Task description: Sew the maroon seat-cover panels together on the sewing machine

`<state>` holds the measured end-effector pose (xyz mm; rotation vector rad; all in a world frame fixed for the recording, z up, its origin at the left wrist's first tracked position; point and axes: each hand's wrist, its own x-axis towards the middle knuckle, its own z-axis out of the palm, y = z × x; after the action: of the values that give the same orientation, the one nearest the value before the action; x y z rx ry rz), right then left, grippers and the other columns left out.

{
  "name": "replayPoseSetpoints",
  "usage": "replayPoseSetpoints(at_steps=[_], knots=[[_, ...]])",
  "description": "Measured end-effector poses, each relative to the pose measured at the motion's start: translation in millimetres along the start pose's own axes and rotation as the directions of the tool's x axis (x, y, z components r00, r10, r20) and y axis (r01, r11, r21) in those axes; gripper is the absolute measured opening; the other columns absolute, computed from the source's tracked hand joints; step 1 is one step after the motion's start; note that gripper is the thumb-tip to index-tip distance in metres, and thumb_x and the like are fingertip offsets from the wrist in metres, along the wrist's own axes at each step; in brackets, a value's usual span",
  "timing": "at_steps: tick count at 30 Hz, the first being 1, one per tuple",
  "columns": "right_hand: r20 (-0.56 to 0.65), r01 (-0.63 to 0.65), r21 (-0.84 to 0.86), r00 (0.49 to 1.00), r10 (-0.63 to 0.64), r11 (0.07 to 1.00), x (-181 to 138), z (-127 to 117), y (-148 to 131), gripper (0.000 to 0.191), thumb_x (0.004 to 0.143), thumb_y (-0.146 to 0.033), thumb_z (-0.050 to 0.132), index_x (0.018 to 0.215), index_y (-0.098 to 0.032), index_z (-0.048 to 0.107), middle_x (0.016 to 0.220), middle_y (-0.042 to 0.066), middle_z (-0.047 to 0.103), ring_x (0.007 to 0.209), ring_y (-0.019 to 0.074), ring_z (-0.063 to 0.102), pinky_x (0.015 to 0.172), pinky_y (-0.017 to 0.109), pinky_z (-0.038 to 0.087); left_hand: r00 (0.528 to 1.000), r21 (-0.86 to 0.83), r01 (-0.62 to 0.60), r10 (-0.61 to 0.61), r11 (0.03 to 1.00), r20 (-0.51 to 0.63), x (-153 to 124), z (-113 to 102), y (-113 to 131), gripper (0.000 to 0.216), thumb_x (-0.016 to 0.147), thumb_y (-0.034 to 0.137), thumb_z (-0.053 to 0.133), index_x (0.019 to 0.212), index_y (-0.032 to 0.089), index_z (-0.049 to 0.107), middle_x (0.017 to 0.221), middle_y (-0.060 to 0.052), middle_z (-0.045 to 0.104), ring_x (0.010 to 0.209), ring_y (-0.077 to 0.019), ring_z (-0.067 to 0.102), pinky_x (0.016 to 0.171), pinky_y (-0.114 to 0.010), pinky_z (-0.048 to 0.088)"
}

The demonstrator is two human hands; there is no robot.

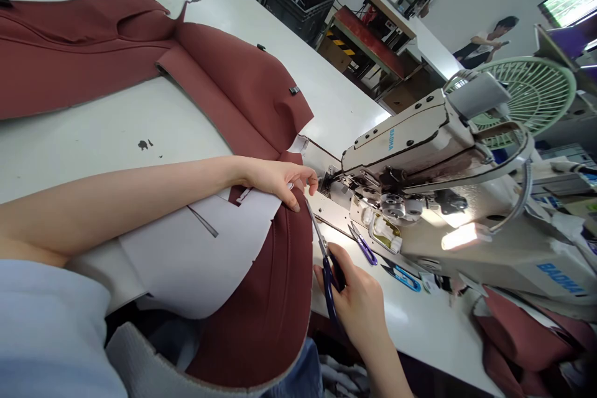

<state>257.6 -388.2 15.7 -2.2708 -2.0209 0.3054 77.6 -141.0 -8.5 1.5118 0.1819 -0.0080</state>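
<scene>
My left hand (282, 180) reaches across the table, its thumb and curled fingers closed on the maroon leather-like cover (284, 273) near its edge; the exact grip is partly hidden. Under that wrist lies a white pattern sheet (200, 255) with a slot and small notches along its edge. In my right hand (361, 298) is a pair of dark-blue-handled scissors (328, 289). Their blades point up along the cover's right edge, close below my left fingers. The cover hangs over the table's front edge into my lap, its grey backing showing along the rim.
A sewing machine (420, 143) with a lit lamp stands just right of my hands. Purple thread snips (362, 244) and blue thread snips (402, 275) lie beside it. More maroon cover with black clips (293, 91) spreads across the white table (93, 149). Beyond are a green fan (527, 99) and a person (487, 43).
</scene>
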Motion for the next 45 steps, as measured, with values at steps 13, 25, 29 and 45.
replayPoseSetpoints(at_steps=[13,25,29,45], knots=[[0.002,-0.036,0.096,0.999,0.036,0.995,3,-1,2,0.032,0.092,-0.052,0.052,0.106,-0.025,0.062,0.053,-0.006,0.055,0.046,0.0132,0.051,0.049,0.022,0.034,1.000,-0.006,0.020,-0.020,1.000,-0.005,0,1,0,0.038,0.075,0.022,0.072,0.104,0.023,0.048,0.086,0.003,0.060,0.067,-0.0098,0.053,0.061,-0.021,0.044],[0.020,-0.064,0.067,0.998,0.063,0.996,-15,3,-2,0.033,0.095,-0.050,0.047,0.113,-0.024,0.057,0.061,-0.003,0.060,0.054,0.0170,0.057,0.054,0.024,0.040,1.000,0.007,0.028,-0.028,1.000,-0.007,0,0,-2,0.040,0.074,0.026,0.072,0.106,0.023,0.048,0.087,0.002,0.060,0.070,-0.0116,0.055,0.062,-0.022,0.044],[-0.060,-0.040,-0.021,0.997,0.039,0.999,-14,8,-5,0.036,0.095,-0.052,0.046,0.112,-0.023,0.060,0.057,-0.004,0.057,0.050,0.0166,0.055,0.052,0.024,0.036,1.000,-0.005,0.025,-0.025,1.000,-0.006,-1,0,-1,0.039,0.074,0.025,0.072,0.106,0.023,0.048,0.086,0.002,0.060,0.071,-0.0115,0.056,0.062,-0.022,0.045],[-0.008,-0.213,0.436,0.971,0.241,0.874,-14,12,-5,0.034,0.095,-0.047,0.049,0.120,-0.025,0.050,0.064,-0.007,0.052,0.049,0.0115,0.048,0.052,0.022,0.039,1.000,0.057,0.024,-0.024,0.998,0.005,0,2,1,0.039,0.076,0.026,0.068,0.109,0.023,0.047,0.087,0.002,0.056,0.065,-0.0102,0.050,0.059,-0.022,0.040]])
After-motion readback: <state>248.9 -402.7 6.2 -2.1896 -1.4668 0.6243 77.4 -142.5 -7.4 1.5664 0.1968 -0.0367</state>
